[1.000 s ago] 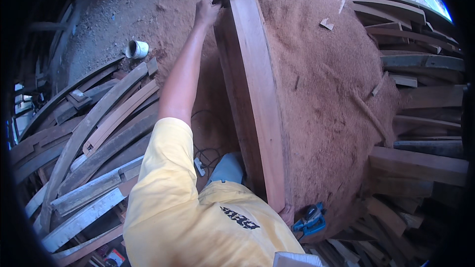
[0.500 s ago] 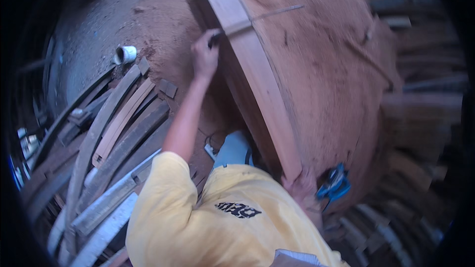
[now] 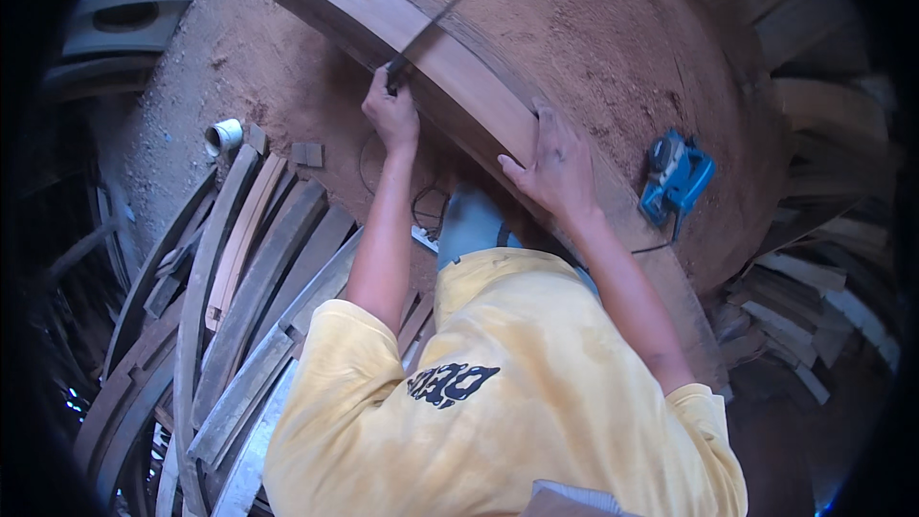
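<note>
A long curved wooden beam runs from the upper left down toward the lower right in front of me. My left hand is closed around the dark handle end of a long, thin, straight metal tool. That tool slants over the beam's top face, its far tip pointing up and to the right. Whether its blade touches the wood, I cannot tell. Flat on the beam, nearer my body, rests my right hand, fingers stretched and thumb apart, holding nothing.
A blue handheld power tool with a cord sits right of my right hand. Several curved timbers are heaped at the left, near a white cup-like container. More wood offcuts lie at the right; reddish sawdust covers the ground.
My right hand has moved from the beam's near end up along its top. The metal tool has swung to a steeper slant in my left hand. The whole view has turned.
</note>
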Tool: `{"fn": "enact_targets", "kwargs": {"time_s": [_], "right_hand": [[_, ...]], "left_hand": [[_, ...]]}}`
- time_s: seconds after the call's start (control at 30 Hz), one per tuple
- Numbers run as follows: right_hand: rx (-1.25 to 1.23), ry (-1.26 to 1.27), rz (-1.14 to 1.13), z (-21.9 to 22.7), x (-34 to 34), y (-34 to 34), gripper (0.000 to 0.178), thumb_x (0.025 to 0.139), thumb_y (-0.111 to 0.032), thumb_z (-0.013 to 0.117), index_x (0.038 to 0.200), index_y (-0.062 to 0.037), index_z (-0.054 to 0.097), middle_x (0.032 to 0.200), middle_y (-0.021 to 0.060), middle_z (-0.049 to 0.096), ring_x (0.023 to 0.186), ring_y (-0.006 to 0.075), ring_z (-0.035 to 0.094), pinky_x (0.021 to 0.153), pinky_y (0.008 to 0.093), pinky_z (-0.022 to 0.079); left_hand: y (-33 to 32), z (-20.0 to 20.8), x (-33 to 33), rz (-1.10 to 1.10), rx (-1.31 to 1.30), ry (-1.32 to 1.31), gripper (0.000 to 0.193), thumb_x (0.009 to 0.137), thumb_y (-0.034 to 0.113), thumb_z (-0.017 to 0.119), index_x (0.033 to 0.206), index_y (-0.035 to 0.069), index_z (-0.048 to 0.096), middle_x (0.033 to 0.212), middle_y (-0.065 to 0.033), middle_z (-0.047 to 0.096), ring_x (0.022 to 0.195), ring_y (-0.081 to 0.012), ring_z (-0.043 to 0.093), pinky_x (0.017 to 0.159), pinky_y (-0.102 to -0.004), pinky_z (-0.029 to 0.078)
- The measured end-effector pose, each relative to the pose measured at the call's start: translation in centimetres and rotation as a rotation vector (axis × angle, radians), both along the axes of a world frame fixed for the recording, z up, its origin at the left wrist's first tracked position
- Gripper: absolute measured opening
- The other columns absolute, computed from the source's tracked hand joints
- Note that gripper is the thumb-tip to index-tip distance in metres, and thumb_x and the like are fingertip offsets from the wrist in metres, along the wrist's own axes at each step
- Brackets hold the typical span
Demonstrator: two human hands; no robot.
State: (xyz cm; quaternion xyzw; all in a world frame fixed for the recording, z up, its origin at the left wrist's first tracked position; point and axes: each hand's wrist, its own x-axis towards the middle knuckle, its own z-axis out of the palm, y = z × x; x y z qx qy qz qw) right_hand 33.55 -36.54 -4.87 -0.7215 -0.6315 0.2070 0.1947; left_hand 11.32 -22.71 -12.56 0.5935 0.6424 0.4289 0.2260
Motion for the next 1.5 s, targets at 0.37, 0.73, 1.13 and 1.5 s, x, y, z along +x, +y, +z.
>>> {"fn": "enact_targets", "kwargs": {"time_s": [0.37,0.73,1.13,1.5], "right_hand": [[-0.029,0.134,-0.019,-1.7,5.7,-9.6,0.086,0.077,-0.036,0.09,0.145,0.0025,0.055,0.137,0.0236,0.066,0.127,0.0416,0.064,0.111,0.0489,0.05],[0.068,0.162,-0.008,-3.7,5.5,-9.2,0.077,0.071,-0.028,0.094,0.134,-0.0003,0.059,0.122,0.0213,0.067,0.114,0.0412,0.066,0.102,0.0499,0.052],[0.082,0.175,-0.02,-4.3,5.9,-8.8,0.081,0.068,-0.03,0.094,0.134,0.0018,0.059,0.123,0.0213,0.067,0.116,0.0402,0.066,0.103,0.0491,0.052],[-0.043,-0.145,0.079,-0.8,-0.8,1.8,0.094,0.075,-0.041,0.089,0.149,0.0022,0.051,0.128,0.0241,0.068,0.115,0.0431,0.069,0.1,0.0505,0.056]], "left_hand": [[-12.0,-0.1,6.6,0.056,0.002,-0.016,0.016,0.097,0.009,0.074,0.112,0.002,0.076,0.09,-0.0177,0.077,0.076,-0.0254,0.073,0.072,-0.0401,0.054],[-17.7,0.4,9.4,0.013,-0.097,-0.036,0.016,0.096,0.0,0.07,0.111,0.0,0.075,0.101,-0.0172,0.08,0.094,-0.0333,0.079,0.082,-0.0409,0.058],[-21.5,0.1,11.5,-0.071,-0.064,-0.036,0.017,0.098,0.009,0.075,0.113,0.002,0.075,0.1,-0.0173,0.078,0.092,-0.033,0.077,0.083,-0.0401,0.058],[-17.3,5.4,2.0,0.32,-0.012,-0.102,0.021,0.104,0.021,0.076,0.104,0.001,0.07,0.091,-0.0068,0.073,0.089,-0.0147,0.07,0.082,-0.0324,0.056]]}}
